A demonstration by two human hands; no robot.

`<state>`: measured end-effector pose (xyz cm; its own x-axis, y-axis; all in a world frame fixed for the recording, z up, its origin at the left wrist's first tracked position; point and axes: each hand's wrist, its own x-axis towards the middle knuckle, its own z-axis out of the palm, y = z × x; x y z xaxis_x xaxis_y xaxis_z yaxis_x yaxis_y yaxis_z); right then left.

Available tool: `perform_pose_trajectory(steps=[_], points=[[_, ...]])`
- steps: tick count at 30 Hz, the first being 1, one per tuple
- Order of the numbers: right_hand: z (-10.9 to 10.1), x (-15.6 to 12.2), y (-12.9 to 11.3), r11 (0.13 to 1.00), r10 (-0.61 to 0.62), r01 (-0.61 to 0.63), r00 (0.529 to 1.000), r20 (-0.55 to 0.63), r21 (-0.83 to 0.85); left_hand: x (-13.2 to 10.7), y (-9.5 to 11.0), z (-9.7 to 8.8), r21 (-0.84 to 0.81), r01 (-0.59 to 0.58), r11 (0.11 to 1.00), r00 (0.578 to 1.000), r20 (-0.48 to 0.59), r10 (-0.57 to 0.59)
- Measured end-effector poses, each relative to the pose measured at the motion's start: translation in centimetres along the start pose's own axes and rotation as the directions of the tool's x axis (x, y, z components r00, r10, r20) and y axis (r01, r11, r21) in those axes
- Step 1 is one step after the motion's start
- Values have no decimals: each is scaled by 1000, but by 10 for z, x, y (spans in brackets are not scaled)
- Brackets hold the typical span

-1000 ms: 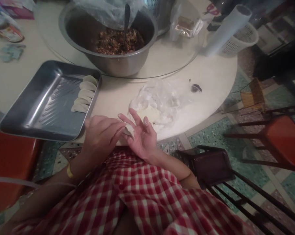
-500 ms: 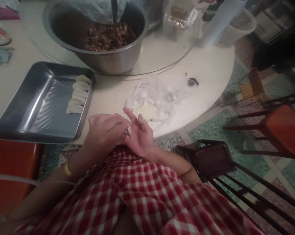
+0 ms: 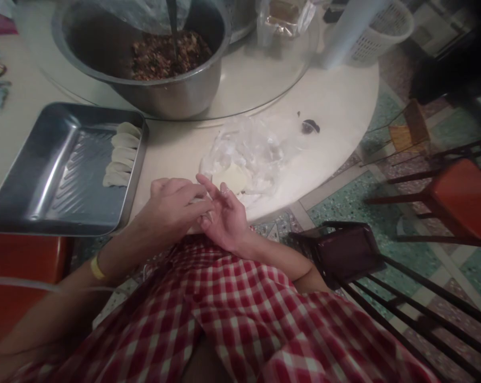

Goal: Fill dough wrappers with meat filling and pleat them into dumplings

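Note:
My left hand (image 3: 176, 199), with a yellow band at its wrist, is curled over a pale dumpling (image 3: 207, 215), its fingertips at the dough. My right hand (image 3: 228, 218) has its palm turned up and meets the left from the other side, gripping the same dumpling low between the fingers. Two of its fingers stretch outward. Most of the dumpling is hidden by the hands. Just beyond them, flat round dough wrappers (image 3: 230, 178) lie on a crumpled clear plastic bag (image 3: 250, 146). On the left, a metal tray (image 3: 60, 175) holds a row of several folded dumplings (image 3: 123, 154) along its right side.
A large metal bowl (image 3: 184, 98) of dark minced filling (image 3: 160, 56) with an upright utensil stands on the glass turntable (image 3: 260, 88). A white perforated basket (image 3: 372, 45) is at the far right. Dark scraps (image 3: 310, 126) lie near the table edge. Chairs (image 3: 344, 252) stand on the right.
The view has shifted slightly, so the bowl and tray sit further left. My left fingers have shifted along the dumpling's edge, while my right hand keeps nearly the same pose.

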<state>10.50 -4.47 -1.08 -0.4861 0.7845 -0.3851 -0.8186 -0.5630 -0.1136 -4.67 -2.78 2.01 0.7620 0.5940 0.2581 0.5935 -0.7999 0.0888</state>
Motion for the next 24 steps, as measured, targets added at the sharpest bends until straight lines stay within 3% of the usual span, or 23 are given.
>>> perform_pose_trajectory(steps=[10,14,21,24], points=[[-3,1,-1,1000,2,-2,1000,-11,4,2,-5,7,-136,-44,990,997,63,53],[-6,1,1,1000,-8,8,1000,-9,6,2,-6,10,-166,13,986,994,113,6],[-4,0,0,1000,-17,17,1000,-10,-9,-2,-2,3,-133,69,989,997,54,-62],[-3,0,1,1000,-29,29,1000,9,-7,-2,0,0,-109,134,985,988,94,-124]])
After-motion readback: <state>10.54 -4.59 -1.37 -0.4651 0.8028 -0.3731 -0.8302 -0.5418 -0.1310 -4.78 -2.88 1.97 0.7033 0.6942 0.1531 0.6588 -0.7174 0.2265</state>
